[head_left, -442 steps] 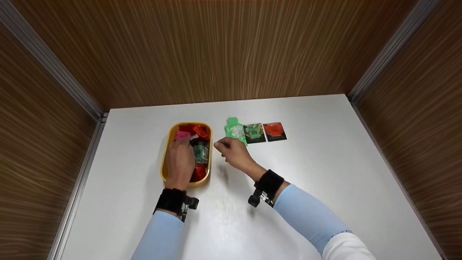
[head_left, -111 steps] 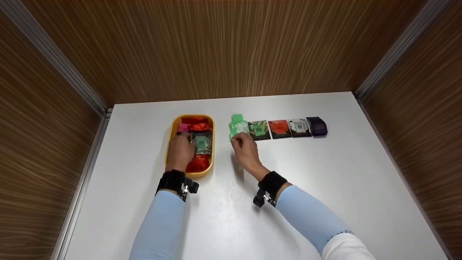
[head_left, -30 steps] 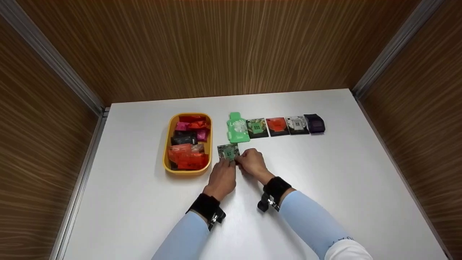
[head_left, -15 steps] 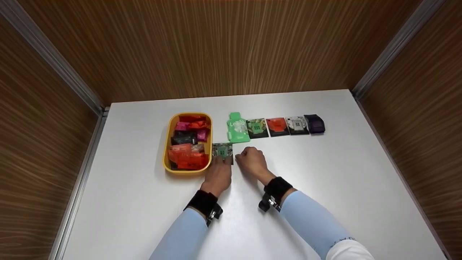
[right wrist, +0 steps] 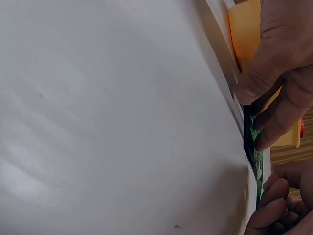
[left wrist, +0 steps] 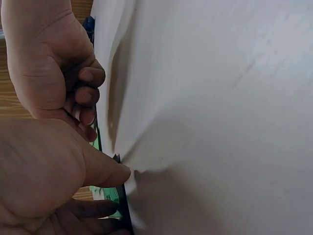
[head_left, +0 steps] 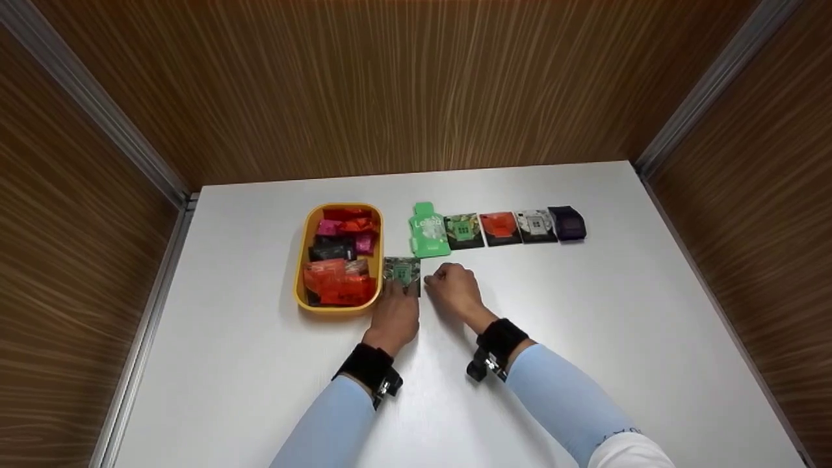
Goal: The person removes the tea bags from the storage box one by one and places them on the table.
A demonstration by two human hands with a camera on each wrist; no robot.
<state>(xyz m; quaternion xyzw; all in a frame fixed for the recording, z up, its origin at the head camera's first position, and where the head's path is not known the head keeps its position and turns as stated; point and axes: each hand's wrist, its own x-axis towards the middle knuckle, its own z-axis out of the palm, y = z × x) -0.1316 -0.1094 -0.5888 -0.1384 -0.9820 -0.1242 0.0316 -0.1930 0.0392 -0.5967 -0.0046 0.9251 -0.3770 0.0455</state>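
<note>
Dark-green packet (head_left: 402, 268) flat on table (head_left: 617, 312), just beside yellow tub (head_left: 341, 309), slightly nearer left edge than right. Left hand (head_left: 394, 315) pressing it, fingers straightish; right hand (head_left: 455, 291) curled, nothing visible in it. Probably light, bendy, slick: pinch by side edge.

Left grip (head_left: 394, 315) beside curled right grip (head_left: 454, 290)

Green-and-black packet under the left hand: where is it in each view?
Head: packet just below centre, right of the yellow tray.
Left wrist: packet at lower left, mostly hidden.
Right wrist: packet toward the right edge, mid-height, seen nearly edge-on.
Shared landmark: the left hand, at the packet in all three.
</note>
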